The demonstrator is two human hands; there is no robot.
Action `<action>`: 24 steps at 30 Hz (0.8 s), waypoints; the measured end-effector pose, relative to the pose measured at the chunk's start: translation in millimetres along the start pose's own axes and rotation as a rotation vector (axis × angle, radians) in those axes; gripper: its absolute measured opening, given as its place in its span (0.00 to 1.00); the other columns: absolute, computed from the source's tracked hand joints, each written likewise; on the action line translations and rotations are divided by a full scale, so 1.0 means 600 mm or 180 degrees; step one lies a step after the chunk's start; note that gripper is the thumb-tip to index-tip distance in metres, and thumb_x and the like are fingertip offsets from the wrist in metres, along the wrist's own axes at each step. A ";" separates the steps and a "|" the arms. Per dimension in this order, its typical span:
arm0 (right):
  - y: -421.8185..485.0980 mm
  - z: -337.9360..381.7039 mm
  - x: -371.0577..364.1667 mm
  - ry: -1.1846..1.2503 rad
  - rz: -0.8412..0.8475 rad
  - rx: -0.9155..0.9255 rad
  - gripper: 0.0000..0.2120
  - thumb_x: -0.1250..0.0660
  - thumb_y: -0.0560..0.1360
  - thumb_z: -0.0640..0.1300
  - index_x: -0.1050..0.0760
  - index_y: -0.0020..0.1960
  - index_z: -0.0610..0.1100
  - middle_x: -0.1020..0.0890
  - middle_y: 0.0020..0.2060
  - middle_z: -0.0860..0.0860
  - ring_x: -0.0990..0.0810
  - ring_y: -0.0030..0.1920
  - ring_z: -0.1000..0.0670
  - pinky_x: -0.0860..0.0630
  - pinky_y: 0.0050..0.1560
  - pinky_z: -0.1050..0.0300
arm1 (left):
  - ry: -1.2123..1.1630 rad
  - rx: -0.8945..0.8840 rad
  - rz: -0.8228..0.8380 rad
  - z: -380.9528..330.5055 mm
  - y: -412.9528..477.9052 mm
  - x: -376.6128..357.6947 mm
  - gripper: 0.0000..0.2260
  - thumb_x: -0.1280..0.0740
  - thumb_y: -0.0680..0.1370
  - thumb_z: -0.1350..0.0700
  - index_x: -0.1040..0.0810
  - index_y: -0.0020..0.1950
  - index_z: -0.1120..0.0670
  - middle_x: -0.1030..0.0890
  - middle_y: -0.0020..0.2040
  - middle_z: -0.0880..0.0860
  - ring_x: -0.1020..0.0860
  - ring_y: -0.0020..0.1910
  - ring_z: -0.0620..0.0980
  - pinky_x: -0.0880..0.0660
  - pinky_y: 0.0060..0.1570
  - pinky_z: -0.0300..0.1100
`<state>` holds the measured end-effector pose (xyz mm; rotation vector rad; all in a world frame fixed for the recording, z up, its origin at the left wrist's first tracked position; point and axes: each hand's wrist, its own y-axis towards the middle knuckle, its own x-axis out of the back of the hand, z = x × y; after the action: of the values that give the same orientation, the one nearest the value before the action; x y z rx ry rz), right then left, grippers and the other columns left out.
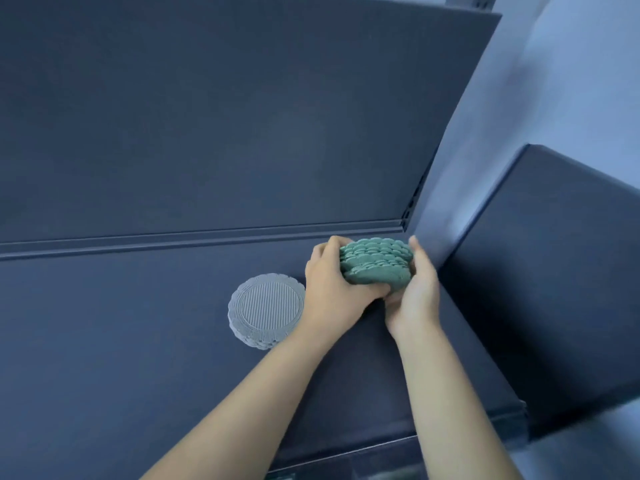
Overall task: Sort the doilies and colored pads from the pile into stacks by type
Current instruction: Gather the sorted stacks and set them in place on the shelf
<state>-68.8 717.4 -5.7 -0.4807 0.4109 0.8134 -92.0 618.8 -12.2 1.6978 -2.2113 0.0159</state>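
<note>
A thick stack of green scalloped pads [377, 263] is tilted up on the dark shelf, held between both hands. My left hand [332, 285] grips its left side with the thumb across the front face. My right hand [417, 289] cups the right side and bottom edge, fingers curled round it. To the left of my left hand, a low stack of white round doilies [266, 310] with lacy edges lies flat on the shelf.
The dark blue shelf surface [121, 341] stretches left and forward, with a dark back panel [207, 116] rising behind a ridge. A dark side panel [554, 271] stands close on the right. The shelf's front edge [381, 448] runs below my forearms.
</note>
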 end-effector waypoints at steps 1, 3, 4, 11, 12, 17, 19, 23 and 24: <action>0.001 0.001 0.004 0.0021 -0.0007 0.0005 0.16 0.36 0.76 0.54 0.21 0.46 0.40 0.16 0.43 0.44 0.17 0.42 0.45 0.22 0.43 0.55 | -0.0026 0.0029 -0.0036 0.001 0.001 0.000 0.26 0.20 0.61 0.55 0.29 0.52 0.45 0.27 0.53 0.45 0.27 0.57 0.48 0.27 0.57 0.47; 0.003 0.001 0.011 0.0008 -0.0059 0.0085 0.17 0.36 0.76 0.54 0.21 0.40 0.41 0.17 0.39 0.45 0.18 0.39 0.45 0.23 0.42 0.55 | -0.0169 0.0035 -0.0079 0.002 -0.002 -0.003 0.29 0.20 0.61 0.58 0.30 0.55 0.45 0.26 0.56 0.46 0.25 0.57 0.47 0.26 0.57 0.45; 0.003 0.000 0.013 -0.0040 -0.0074 0.0156 0.18 0.36 0.77 0.54 0.21 0.36 0.42 0.17 0.37 0.45 0.19 0.38 0.46 0.23 0.41 0.55 | -0.0264 0.0026 -0.0087 0.001 -0.005 -0.006 0.31 0.20 0.61 0.60 0.31 0.57 0.45 0.26 0.58 0.47 0.25 0.57 0.46 0.26 0.57 0.42; -0.010 0.008 0.015 -0.0159 -0.0082 0.0778 0.18 0.35 0.76 0.53 0.24 0.34 0.42 0.20 0.31 0.47 0.20 0.35 0.48 0.25 0.36 0.58 | -0.0443 -0.0388 -0.0208 -0.008 -0.011 -0.023 0.30 0.19 0.60 0.62 0.27 0.55 0.43 0.24 0.56 0.45 0.23 0.56 0.44 0.25 0.53 0.37; -0.009 0.010 0.018 -0.0185 -0.0047 0.0797 0.18 0.35 0.76 0.54 0.24 0.34 0.42 0.20 0.31 0.47 0.20 0.35 0.48 0.25 0.35 0.59 | -0.0403 -0.0472 -0.0244 -0.009 -0.012 -0.024 0.29 0.19 0.60 0.63 0.26 0.54 0.44 0.24 0.56 0.46 0.23 0.56 0.42 0.26 0.54 0.35; -0.005 0.010 0.021 -0.0373 0.0117 0.0444 0.20 0.33 0.76 0.48 0.18 0.26 0.47 0.17 0.29 0.52 0.19 0.32 0.53 0.24 0.36 0.59 | -0.0147 -0.0364 -0.0362 -0.003 -0.011 -0.030 0.29 0.20 0.62 0.62 0.26 0.57 0.44 0.25 0.57 0.42 0.27 0.57 0.37 0.30 0.59 0.34; -0.005 0.011 0.019 -0.0352 0.0059 0.0454 0.20 0.32 0.75 0.48 0.19 0.26 0.46 0.17 0.29 0.52 0.19 0.32 0.53 0.24 0.36 0.60 | -0.0118 -0.0184 -0.0240 0.000 -0.008 -0.029 0.32 0.19 0.61 0.59 0.28 0.60 0.42 0.25 0.58 0.41 0.27 0.59 0.40 0.29 0.62 0.39; -0.011 0.005 0.017 -0.0472 0.0091 0.0678 0.27 0.29 0.71 0.54 0.28 0.39 0.27 0.25 0.34 0.42 0.23 0.37 0.46 0.27 0.41 0.53 | -0.0419 0.0146 0.0128 -0.002 -0.011 -0.028 0.43 0.20 0.55 0.53 0.31 0.68 0.44 0.26 0.61 0.41 0.25 0.61 0.43 0.26 0.63 0.46; -0.014 0.005 0.015 -0.0507 0.0184 0.0719 0.31 0.29 0.69 0.56 0.31 0.41 0.26 0.27 0.36 0.42 0.25 0.38 0.45 0.28 0.42 0.52 | -0.0419 0.0153 0.0162 -0.004 -0.012 -0.028 0.43 0.20 0.54 0.53 0.31 0.68 0.45 0.27 0.61 0.40 0.25 0.61 0.42 0.26 0.63 0.46</action>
<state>-56.2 719.5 -6.2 -0.1933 0.3648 0.8432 -80.9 632.8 -16.3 1.7127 -2.3674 -0.0310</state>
